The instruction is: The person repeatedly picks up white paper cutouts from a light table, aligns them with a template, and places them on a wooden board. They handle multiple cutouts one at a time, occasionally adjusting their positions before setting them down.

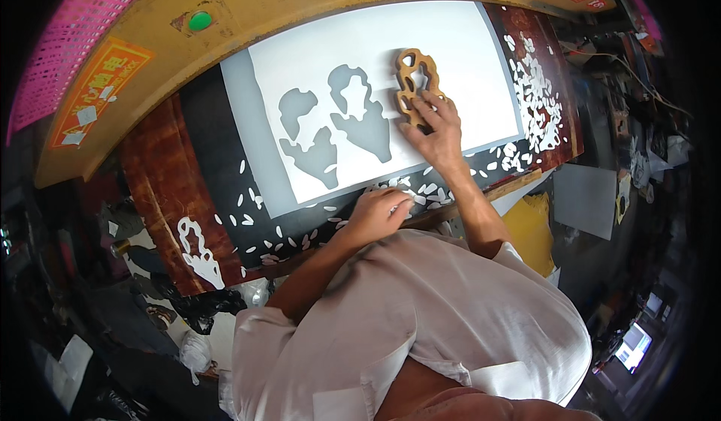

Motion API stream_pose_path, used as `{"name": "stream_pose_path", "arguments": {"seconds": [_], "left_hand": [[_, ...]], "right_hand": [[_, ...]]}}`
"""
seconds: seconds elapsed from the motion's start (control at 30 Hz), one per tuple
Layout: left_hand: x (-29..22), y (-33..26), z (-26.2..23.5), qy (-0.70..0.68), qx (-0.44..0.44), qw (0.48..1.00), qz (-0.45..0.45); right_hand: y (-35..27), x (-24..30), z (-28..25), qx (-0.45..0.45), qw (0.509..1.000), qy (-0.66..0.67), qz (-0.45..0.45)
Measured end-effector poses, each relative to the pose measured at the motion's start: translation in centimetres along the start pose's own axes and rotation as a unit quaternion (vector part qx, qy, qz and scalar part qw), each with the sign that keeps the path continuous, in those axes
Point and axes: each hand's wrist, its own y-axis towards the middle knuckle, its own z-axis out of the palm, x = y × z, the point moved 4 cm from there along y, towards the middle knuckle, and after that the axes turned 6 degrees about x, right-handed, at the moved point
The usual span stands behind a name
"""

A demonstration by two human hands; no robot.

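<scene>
A looped tan die (pixel 406 87), partly hidden, is held on a smooth white sheet (pixel 467 68) by the right fingers (pixel 434 111); what is held by the curled left fingers (pixel 393 197) cannot be told.

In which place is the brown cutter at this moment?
In the head view, the brown cutter is on the white sheet, just right of the grey cut-out shapes, with the right hand gripping its near end.

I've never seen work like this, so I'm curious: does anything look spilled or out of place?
Yes: small white scraps lie strewn over the red-brown board at right and the near edge of the black mat. They look untidy beside the flat white sheet, though they may just be offcuts.
</scene>
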Motion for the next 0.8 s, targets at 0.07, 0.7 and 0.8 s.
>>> {"name": "stream_pose_path", "arguments": {"seconds": [0.07, 0.7, 0.8], "left_hand": [[-0.1, -2.2, -1.9, 0.008, -0.009, 0.999, -0.043], [2.9, -11.5, 4.8, 0.357, -0.283, 0.890, -0.024], [3.2, -11.3, 5.0, 0.393, -0.301, 0.867, -0.063]], "right_hand": [[0.7, 0.8, 1.1, -0.001, 0.999, -0.043, -0.020], [-11.8, -11.8, -9.6, -0.095, 0.923, 0.337, 0.160], [-9.1, -12.8, -12.4, -0.201, 0.910, 0.334, 0.139]]}}
